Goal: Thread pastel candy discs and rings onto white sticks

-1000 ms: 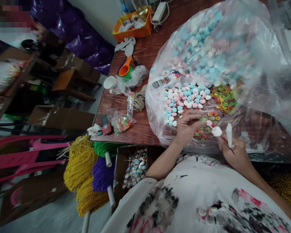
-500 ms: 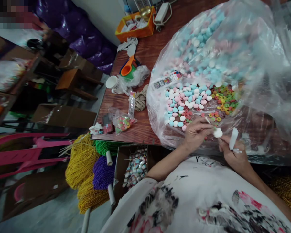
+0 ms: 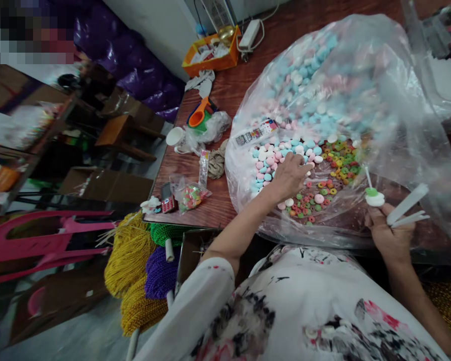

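My left hand (image 3: 292, 175) reaches down into a spread of pink, blue and white candy-like discs (image 3: 269, 156). Its fingers are bent over the pieces; whatever lies between them is hidden. To the right, my right hand (image 3: 388, 228) is closed on several white sticks (image 3: 408, 204). At its fingertips is a white disc piece (image 3: 375, 200) topped by a green ring, with a thin stick pointing up. Small coloured rings (image 3: 340, 160) lie between the hands. Discs and rings are on a large clear plastic bag (image 3: 244, 113), which holds many more discs at the back.
On the table's left stand a white cup (image 3: 175, 136), an orange scoop (image 3: 198, 116), a phone (image 3: 168, 198) and a small bag of rings (image 3: 192, 195). An orange basket (image 3: 210, 64) and a power strip (image 3: 250, 34) are behind. Yellow cord bundles (image 3: 126, 255) hang below left.
My left hand has left the white piece and moved left and forward to the discs. My right hand has moved right with the piece and sticks. A pink disc and rings now show where my hands were.
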A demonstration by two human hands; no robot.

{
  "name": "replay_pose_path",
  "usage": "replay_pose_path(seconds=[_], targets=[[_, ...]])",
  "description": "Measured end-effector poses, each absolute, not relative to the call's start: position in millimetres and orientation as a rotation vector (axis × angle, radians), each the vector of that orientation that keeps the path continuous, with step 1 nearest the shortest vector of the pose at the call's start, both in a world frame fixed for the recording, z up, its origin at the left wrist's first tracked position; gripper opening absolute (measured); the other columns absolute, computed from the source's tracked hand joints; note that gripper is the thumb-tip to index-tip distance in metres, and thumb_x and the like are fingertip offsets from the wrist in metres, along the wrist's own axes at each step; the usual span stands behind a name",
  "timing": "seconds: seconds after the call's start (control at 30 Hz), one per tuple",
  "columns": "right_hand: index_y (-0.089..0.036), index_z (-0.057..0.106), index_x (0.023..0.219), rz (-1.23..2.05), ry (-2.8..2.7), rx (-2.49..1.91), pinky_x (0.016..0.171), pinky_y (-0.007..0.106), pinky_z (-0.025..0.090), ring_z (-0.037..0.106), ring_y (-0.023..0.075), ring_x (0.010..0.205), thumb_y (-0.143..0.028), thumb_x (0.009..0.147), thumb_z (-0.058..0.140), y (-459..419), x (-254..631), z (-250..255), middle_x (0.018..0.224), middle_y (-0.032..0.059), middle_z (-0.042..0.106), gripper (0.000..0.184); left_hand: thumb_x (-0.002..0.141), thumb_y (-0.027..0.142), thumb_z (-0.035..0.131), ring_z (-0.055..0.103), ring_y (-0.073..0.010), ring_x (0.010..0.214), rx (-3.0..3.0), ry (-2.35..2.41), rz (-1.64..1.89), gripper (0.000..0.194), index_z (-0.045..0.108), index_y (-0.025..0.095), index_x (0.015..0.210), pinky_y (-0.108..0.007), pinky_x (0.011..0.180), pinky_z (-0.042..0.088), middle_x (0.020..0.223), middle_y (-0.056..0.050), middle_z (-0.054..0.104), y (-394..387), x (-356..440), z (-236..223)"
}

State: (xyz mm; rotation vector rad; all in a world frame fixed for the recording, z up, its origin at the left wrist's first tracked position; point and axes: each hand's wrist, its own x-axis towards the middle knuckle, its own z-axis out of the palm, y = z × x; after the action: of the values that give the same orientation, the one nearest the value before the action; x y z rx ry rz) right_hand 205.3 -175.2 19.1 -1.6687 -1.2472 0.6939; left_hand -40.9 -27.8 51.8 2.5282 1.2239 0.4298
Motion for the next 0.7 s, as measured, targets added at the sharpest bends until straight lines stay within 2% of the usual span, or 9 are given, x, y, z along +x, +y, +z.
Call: replay_pose_path(seconds=[0.1,0.2,0.3,0.47,0.7], targets=[[-0.021,0.056,0.058,0.665,-1.288,-1.651,0.049,0.025,0.037,0.046,0.0108,0.046,-0.039,0.094,0.059,-177,209,16,0.05,-0.0024,0.052,0.039,0.093,0.014,0.053,0.054,-0.0298,0.112,2.694,1.265,0.114,0.025,0.075,0.017,0.106,-0.044,0.089,0.05,0.114,-0.018,0.063,-13,-44,53],[-0.021,0.055,0.057,0.677,-1.361,-1.603,0.047,0.025,0.036,0.045,0.0107,0.044,-0.038,0.093,0.058,-179,206,14,0.048,-0.0019,0.052,0.04,0.097,0.023,0.051,0.054,-0.0261,0.106,2.632,1.247,0.22,0.024,0.075,0.017,0.099,-0.044,0.093,0.047,0.109,-0.014,0.064,-4,-39,58],[-0.021,0.055,0.058,0.717,-1.354,-1.578,0.048,0.025,0.036,0.045,0.0109,0.045,-0.038,0.095,0.057,-179,205,13,0.048,-0.002,0.052,0.041,0.098,0.026,0.05,0.054,-0.0254,0.108,2.612,1.158,0.348,0.026,0.074,0.018,0.096,-0.044,0.101,0.042,0.114,-0.012,0.067,12,-25,65],[-0.02,0.054,0.057,0.714,-1.36,-1.529,0.047,0.024,0.035,0.043,0.0096,0.044,-0.035,0.095,0.058,-177,204,17,0.049,-0.0031,0.049,0.041,0.087,0.014,0.051,0.054,-0.0274,0.098,2.729,0.991,0.036,0.022,0.071,0.013,0.077,-0.046,0.101,0.039,0.103,-0.016,0.071,37,5,68],[-0.02,0.054,0.059,0.716,-1.406,-1.537,0.048,0.025,0.035,0.045,0.0102,0.045,-0.032,0.095,0.055,-179,204,20,0.05,-0.0023,0.052,0.038,0.086,0.017,0.05,0.055,-0.0294,0.098,2.687,1.217,-0.013,0.022,0.07,0.013,0.078,-0.047,0.093,0.044,0.098,-0.016,0.071,8,-23,76]])
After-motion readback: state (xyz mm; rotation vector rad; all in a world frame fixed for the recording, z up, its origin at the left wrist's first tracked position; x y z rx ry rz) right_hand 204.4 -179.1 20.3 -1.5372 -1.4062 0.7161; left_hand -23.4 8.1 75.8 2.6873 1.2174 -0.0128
